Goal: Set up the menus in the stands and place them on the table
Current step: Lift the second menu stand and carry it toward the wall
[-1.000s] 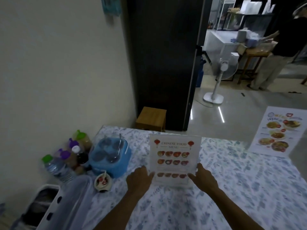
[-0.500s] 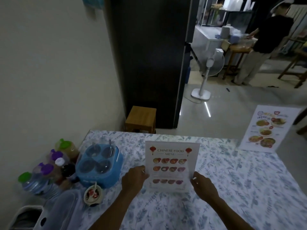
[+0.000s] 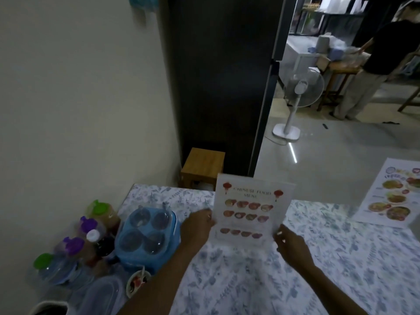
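Left hand (image 3: 197, 226) pinched the left edge of the Chinese food menu (image 3: 248, 210). Right hand (image 3: 292, 245) sat at its lower right corner, fingers loose; couldn't tell if it actually gripped. Menu stood upright on the floral table (image 3: 295, 280), mid-far side. Second menu (image 3: 391, 196) stood near the right edge. Blue condiment caddy (image 3: 145, 235) was just left of the left hand.

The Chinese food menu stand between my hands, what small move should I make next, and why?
Probably let go and draw both hands back. The Chinese food menu stand appears upright on the table, with the left hand at its left edge and the right hand at its lower right corner. If it wobbles, steady it first.
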{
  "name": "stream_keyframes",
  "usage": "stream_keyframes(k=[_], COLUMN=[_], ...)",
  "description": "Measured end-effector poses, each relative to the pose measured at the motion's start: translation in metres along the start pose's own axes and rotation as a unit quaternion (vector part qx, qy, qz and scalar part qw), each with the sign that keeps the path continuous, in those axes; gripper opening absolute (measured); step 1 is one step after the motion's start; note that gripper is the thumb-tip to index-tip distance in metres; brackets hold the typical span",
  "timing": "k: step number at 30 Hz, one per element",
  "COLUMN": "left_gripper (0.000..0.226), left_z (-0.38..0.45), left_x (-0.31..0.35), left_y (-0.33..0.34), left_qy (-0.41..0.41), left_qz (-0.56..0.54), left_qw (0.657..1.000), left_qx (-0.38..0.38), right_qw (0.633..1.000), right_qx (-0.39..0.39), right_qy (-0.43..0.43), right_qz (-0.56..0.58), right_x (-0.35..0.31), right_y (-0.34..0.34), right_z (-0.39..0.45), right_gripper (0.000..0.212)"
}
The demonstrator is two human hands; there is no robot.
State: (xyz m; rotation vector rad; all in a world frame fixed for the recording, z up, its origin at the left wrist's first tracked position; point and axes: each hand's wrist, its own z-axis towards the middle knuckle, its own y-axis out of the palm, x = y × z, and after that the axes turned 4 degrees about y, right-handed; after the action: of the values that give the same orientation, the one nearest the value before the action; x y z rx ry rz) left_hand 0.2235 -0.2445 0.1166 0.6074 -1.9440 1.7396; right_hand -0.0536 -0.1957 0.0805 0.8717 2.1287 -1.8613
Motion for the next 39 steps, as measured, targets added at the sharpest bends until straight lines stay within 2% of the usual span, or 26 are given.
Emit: stream_keyframes(k=[3,9,13,21,29,33,39], left_gripper=[0.015,0.024,0.017,0.026,0.052,0.049,0.043], left_z=[0.044,0.119,0.142,0.165,0.187,0.192,0.189], left_x=[-0.009,-0.055,-0.099,-0.204,-0.243,-0.24,-0.246], left_y=[-0.035,-0.106,-0.145,-0.186,-0.186,-0.186,-0.168], left_qy=[0.006,0.0,-0.005,-0.128,-0.184,-0.198,-0.181], left_qz=[0.009,0.021,0.044,0.105,0.033,0.057,0.1], left_qw=[1.0,0.999,0.997,0.982,0.976,0.97,0.964], left_qx=[0.014,0.026,0.065,0.093,0.115,0.125,0.167], right_qw=[0.999,0.997,0.996,0.994,0.993,0.995,0.989], right_qx=[0.026,0.041,0.035,-0.053,-0.068,-0.058,-0.054], right_qy=[-0.014,-0.049,-0.065,-0.086,-0.083,-0.078,-0.123], right_qz=[0.013,0.033,0.058,0.036,0.05,0.027,-0.064], right_x=[-0.04,-0.13,-0.196,-0.295,-0.341,-0.347,-0.341], right_y=[-0.001,0.02,0.053,0.146,0.205,0.214,0.218], right_z=[0.028,0.084,0.11,0.134,0.158,0.168,0.171], right_gripper=[0.025,0.019,0.021,0.015,0.013,0.009,0.024])
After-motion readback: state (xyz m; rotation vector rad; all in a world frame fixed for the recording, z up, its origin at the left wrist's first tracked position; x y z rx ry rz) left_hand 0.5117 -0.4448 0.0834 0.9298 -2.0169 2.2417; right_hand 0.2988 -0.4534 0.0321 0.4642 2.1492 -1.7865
